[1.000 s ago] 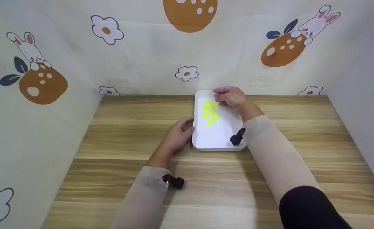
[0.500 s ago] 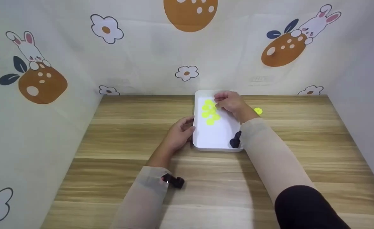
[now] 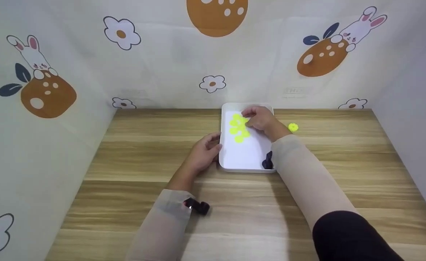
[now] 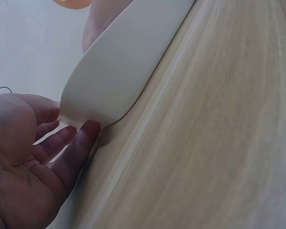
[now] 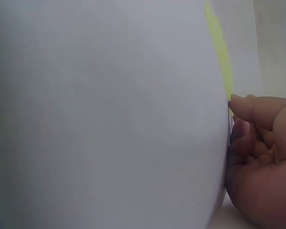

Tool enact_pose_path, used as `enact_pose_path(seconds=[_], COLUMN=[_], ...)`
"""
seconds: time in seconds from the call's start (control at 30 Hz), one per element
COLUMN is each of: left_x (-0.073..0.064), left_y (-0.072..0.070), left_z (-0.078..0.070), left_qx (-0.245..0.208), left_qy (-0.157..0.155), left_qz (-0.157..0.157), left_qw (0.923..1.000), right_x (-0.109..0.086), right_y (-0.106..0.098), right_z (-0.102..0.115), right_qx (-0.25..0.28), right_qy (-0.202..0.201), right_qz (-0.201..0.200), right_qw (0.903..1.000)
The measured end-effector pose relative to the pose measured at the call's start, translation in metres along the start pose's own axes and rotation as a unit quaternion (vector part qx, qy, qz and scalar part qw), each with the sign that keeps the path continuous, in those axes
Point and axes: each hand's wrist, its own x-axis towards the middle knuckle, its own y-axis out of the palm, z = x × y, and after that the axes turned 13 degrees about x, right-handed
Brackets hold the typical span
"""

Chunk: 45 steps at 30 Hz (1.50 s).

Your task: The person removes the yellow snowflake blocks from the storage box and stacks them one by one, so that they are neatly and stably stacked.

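Note:
A white rectangular tray stands against the back wall in the head view. Several flat, bright yellow flower-shaped pieces lie in its left half. My left hand is at the tray's left side, its thumb and fingertips touching the outer wall near a rounded corner in the left wrist view. Over the tray, my right hand has its thumb and index finger around a yellow piece at the cluster's right edge. In the right wrist view the fingertips meet a thin yellow strip; the tray wall hides much of it.
One more yellow flower-shaped piece lies on the wooden table, right of the tray beyond my right wrist. A patterned cloth hangs close behind the tray. A small black camera sits on each sleeve.
My right hand has come down and slightly toward me onto the yellow pieces. The loose piece on the right, hidden by the arm before, now shows. My left hand and the tray stay put.

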Motion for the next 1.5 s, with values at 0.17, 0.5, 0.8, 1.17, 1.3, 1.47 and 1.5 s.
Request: enact_pose_path(seconds=[0.17,0.5,0.8,1.17,1.3,1.47,1.5], left_x=[0.0,0.001,0.002,0.002,0.001,0.0,0.0], left_y=[0.0,0.0,0.0,0.0,0.0,-0.001,-0.001], left_z=[0.0,-0.003,-0.002,-0.002,0.0,0.001,0.0], left_qx=[-0.007,0.014,0.019,0.029,0.012,-0.01,-0.009], left_qy=[-0.004,-0.031,-0.033,-0.041,-0.018,0.009,0.008], left_qz=[0.0,0.001,0.0,-0.003,0.003,0.009,0.009], left_qw=[1.0,0.9994,0.9993,0.9987,0.9998,0.9999,0.9999], right_x=[0.0,0.0,-0.002,-0.002,-0.002,-0.001,-0.001], right_y=[0.001,-0.002,-0.003,-0.005,-0.006,-0.006,-0.006], right_z=[-0.001,-0.006,-0.009,-0.009,-0.01,-0.011,-0.011], right_qx=[-0.01,-0.055,-0.068,-0.053,-0.066,-0.083,-0.084], right_qy=[-0.008,-0.026,-0.046,-0.037,-0.052,-0.064,-0.065], right_qz=[-0.007,-0.016,-0.013,0.007,0.011,0.01,0.01], right_qw=[0.9999,0.998,0.9965,0.9979,0.9964,0.9944,0.9943])
